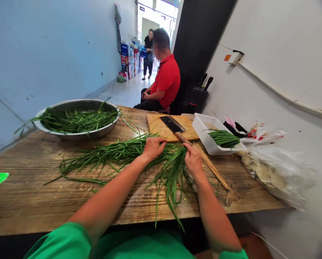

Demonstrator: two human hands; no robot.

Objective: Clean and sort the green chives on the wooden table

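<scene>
A: Right hand, what was it doing?
B: Closed round one end of a loose bunch of long, thin green stalks; their free ends fanned down toward the near edge of the brown wooden table.
A: Left hand?
B: Fingers curled, tips pinched together; couldn't tell if a stalk sat between. It was at the long green heap of stalks.
A: Near the right?
B: Wooden-handled, dark-bladed cleaver just beyond; thin tan sticks lay right of it.
</scene>
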